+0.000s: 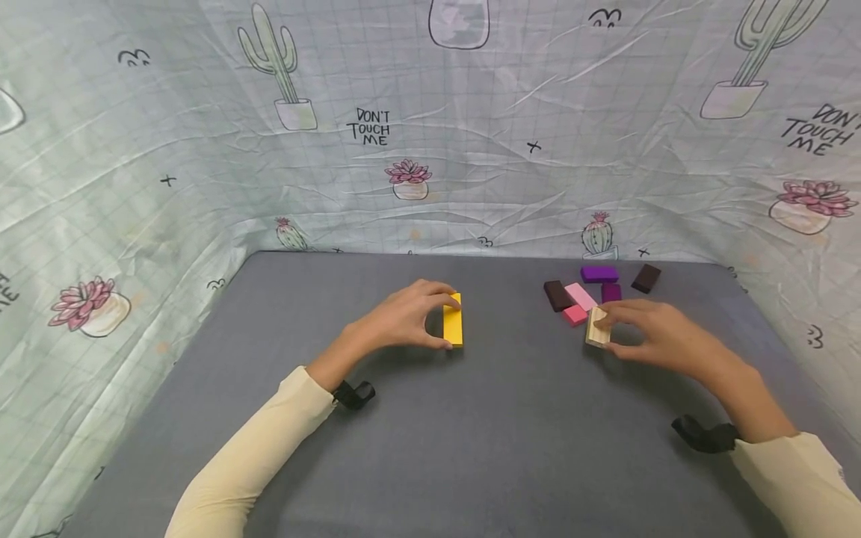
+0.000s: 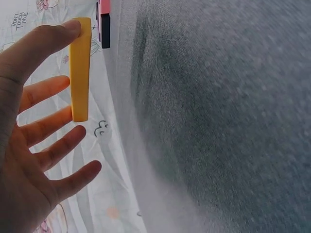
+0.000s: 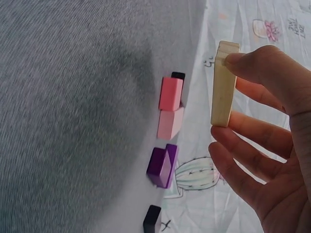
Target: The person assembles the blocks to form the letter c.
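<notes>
My left hand [image 1: 409, 314] pinches a yellow block [image 1: 453, 326] by its two ends, thumb at the near end and fingertips at the far end. In the left wrist view the yellow block [image 2: 81, 70] stands out above the grey surface. On the right, my right hand [image 1: 655, 336] grips a pale wooden block [image 1: 596, 329], or a pair pressed together, between thumb and fingers. That wooden block [image 3: 224, 87] is held up over the table in the right wrist view. Just beyond it lie a coral block [image 1: 575, 315] and a light pink block [image 1: 580, 297].
Two purple blocks, one lengthwise [image 1: 599, 275] and another nearer [image 1: 610, 292], lie behind the right hand. Dark brown blocks rest left [image 1: 557, 296] and right [image 1: 646, 278] of them. A cactus-printed cloth [image 1: 471, 149] walls the grey table [image 1: 498, 433] at back and sides.
</notes>
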